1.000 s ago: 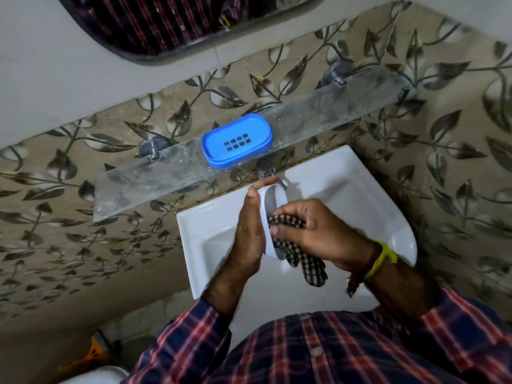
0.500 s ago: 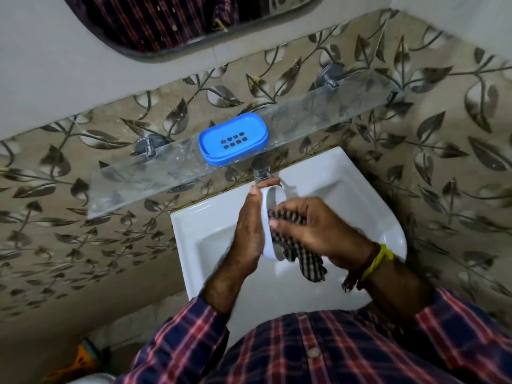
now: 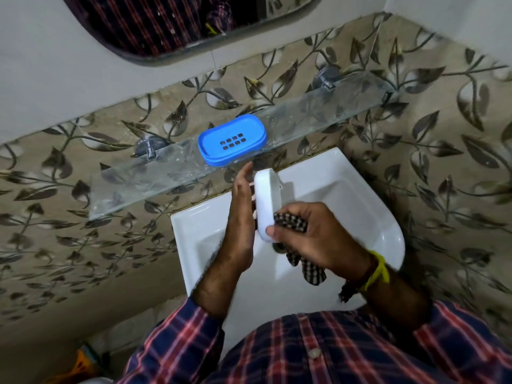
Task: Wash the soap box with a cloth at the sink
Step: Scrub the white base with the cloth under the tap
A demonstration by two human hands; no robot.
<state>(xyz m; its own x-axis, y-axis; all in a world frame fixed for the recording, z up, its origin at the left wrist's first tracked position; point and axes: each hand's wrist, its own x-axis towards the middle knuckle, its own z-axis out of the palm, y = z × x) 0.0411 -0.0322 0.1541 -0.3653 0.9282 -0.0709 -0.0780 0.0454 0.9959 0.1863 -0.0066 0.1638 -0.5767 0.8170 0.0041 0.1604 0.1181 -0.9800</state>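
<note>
The white soap box half (image 3: 266, 200) stands on end over the white sink (image 3: 360, 206). My left hand (image 3: 241, 217) props it from the left, fingers behind its back and thumb stretched up beside it. My right hand (image 3: 318, 239) grips a black-and-white checked cloth (image 3: 313, 270), pressing it against the box's lower right side, thumb on the box's bottom end. The cloth's tail hangs below my right hand into the basin. The blue perforated soap tray (image 3: 232, 142) lies on the glass shelf (image 3: 138, 184) just above.
The glass shelf runs along the leaf-patterned tiled wall directly over the sink's back edge, close to my left thumb. A mirror (image 3: 166, 29) hangs higher up. The tap is hidden behind the box. An orange object (image 3: 80, 364) lies on the floor at lower left.
The white box has turned so more of its outer side faces me. My left thumb has come off its top rim. The cloth has slid down to the box's lower end.
</note>
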